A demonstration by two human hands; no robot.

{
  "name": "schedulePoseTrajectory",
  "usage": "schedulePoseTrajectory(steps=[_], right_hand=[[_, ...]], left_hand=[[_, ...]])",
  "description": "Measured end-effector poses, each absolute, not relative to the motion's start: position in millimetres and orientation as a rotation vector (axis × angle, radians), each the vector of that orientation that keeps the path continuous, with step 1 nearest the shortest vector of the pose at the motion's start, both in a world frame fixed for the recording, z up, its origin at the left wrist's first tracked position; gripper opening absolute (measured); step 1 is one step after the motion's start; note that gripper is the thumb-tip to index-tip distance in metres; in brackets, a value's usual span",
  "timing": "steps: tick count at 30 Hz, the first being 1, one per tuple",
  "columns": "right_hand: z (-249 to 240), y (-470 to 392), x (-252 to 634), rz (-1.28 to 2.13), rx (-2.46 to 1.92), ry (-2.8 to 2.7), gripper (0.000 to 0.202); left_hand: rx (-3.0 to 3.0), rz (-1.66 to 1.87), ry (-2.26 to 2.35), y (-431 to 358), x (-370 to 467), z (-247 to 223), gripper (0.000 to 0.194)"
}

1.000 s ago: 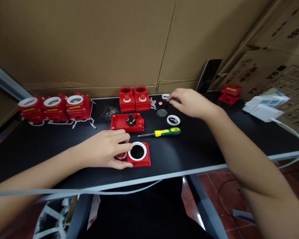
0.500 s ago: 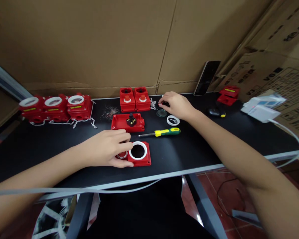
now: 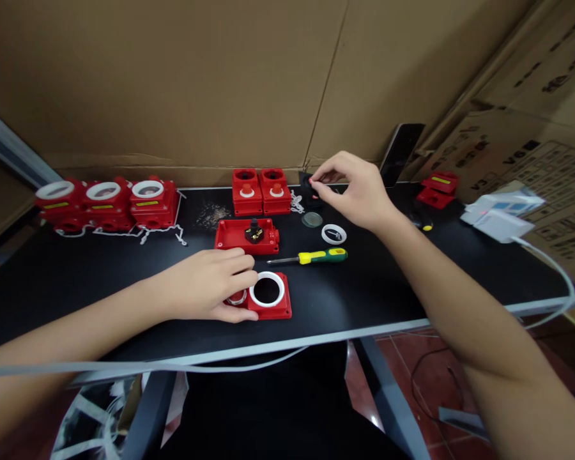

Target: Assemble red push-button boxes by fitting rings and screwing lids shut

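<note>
3 ringed red boxes (image 3: 104, 203), 1 screwdriver (image 3: 311, 257).

The left hand (image 3: 206, 284) is laid flat, fingers curled; the right hand (image 3: 352, 188) is raised, fingertips (image 3: 316, 181) pinched.

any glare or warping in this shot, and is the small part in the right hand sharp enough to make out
Head view: wide-angle warp bows the table edge and stretches both forearms; soft glare on the floor tiles; the dark part pinched in the right hand is too small to identify; left hand looks sharp.
</note>
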State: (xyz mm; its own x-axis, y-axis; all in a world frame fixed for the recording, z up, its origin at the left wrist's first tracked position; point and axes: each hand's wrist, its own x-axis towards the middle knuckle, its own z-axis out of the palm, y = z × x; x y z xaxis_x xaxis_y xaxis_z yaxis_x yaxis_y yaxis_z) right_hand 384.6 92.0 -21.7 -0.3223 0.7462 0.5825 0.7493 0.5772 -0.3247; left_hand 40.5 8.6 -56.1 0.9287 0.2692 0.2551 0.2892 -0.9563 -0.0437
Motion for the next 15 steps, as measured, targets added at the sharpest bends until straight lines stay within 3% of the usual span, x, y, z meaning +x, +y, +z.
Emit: schedulePoseTrajectory(steps=[8,15], right_hand=[[-58.3,63.0,310.4,0.157,-0.681,-2.239,0.012],[-81.7,63.6,307.0,0.077,-0.666,-2.324,0.019]], left_hand=[[-2.981,-0.39,-0.442,8.4,41.9,-59.8,0.039],[-2.972,-0.389,-0.436,8.4,43.5,-59.9,0.042]])
